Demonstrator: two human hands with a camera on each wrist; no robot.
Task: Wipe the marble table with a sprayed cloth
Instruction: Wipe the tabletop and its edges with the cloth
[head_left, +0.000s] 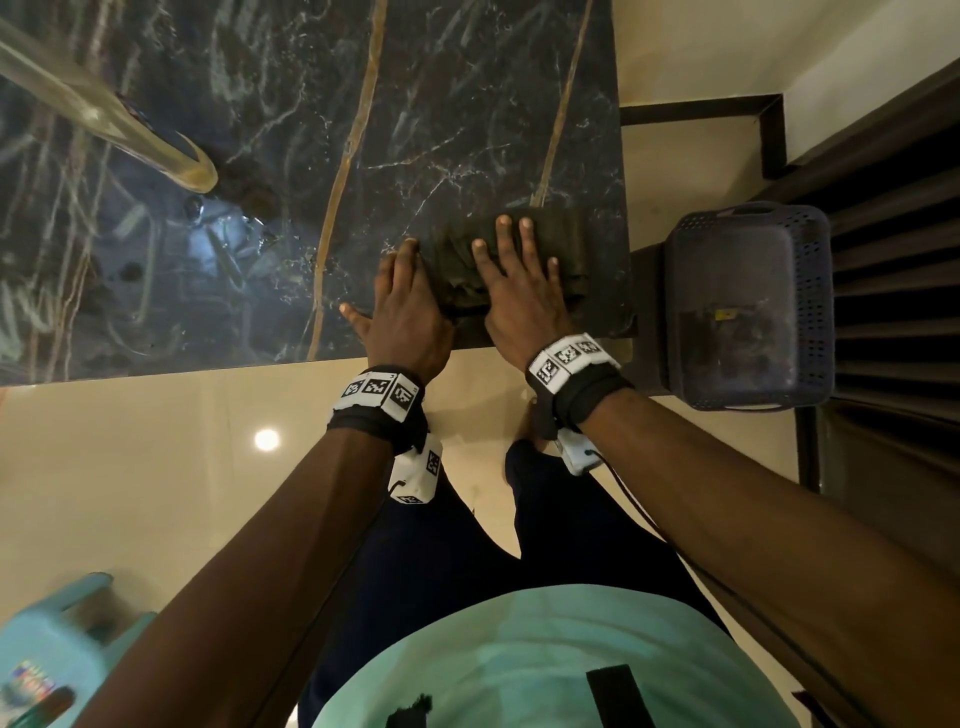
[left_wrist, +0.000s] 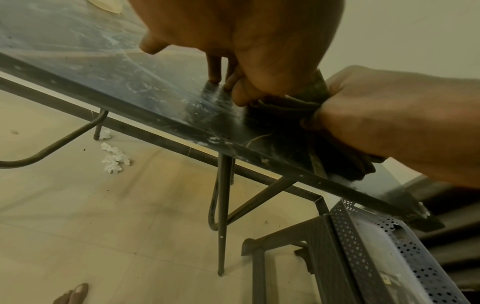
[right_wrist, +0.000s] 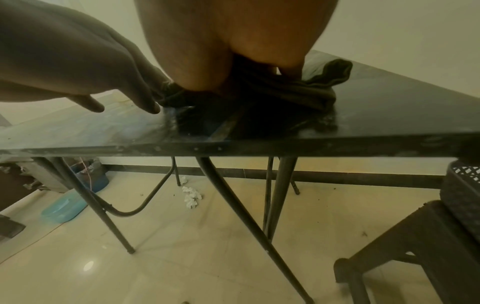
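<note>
The dark marble table (head_left: 467, 104) has gold veins and wet smears. A folded dark green cloth (head_left: 566, 244) lies on its near right corner. My right hand (head_left: 514, 265) lies flat on the cloth with fingers spread, pressing it down; the right wrist view shows the palm (right_wrist: 233, 51) on the bunched cloth (right_wrist: 306, 92). My left hand (head_left: 402, 280) rests on the marble against the cloth's left edge, fingers straight and thumb out. In the left wrist view its fingertips (left_wrist: 215, 79) touch the table beside the cloth (left_wrist: 285, 107).
A blue perforated basket (head_left: 748, 306) sits on a dark stool just right of the table corner. A teal plastic stool (head_left: 52, 649) stands at the near left. Crumpled white paper (left_wrist: 114, 158) lies on the floor among the table's metal legs (left_wrist: 223, 216).
</note>
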